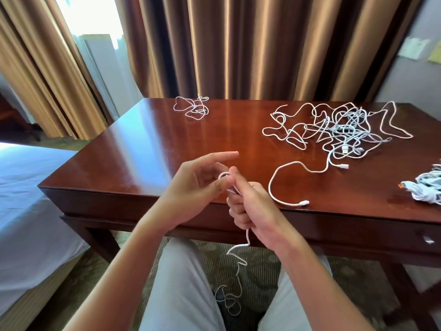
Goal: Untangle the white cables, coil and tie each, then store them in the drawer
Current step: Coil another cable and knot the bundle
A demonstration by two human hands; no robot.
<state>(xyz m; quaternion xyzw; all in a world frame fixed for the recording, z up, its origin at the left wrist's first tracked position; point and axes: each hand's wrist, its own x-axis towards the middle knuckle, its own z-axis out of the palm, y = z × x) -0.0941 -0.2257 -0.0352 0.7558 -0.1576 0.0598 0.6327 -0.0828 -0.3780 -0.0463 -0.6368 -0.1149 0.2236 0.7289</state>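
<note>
We see a white cable (241,256) clamped in the curled fingers of the right hand (250,206) at the desk's (148,144) near edge, its tail dangling to the floor. The left hand (198,180) seems to pinch its top loop, forefinger straight. A big tangle (334,130) lies right, a small tangle (192,107) far left, coiled cables (427,189) at the right edge.

Within the right hand (248,206), we cannot see the gripped stretch of the thin white cable (241,261); its lower end blurs between the knees. We cannot separate individual strands in the large white cable tangle (338,130). The bundle of coiled white cables (427,187) is cut by the right edge. The glossy dark wooden desk (148,139) hides its drawer front in shadow.
</note>
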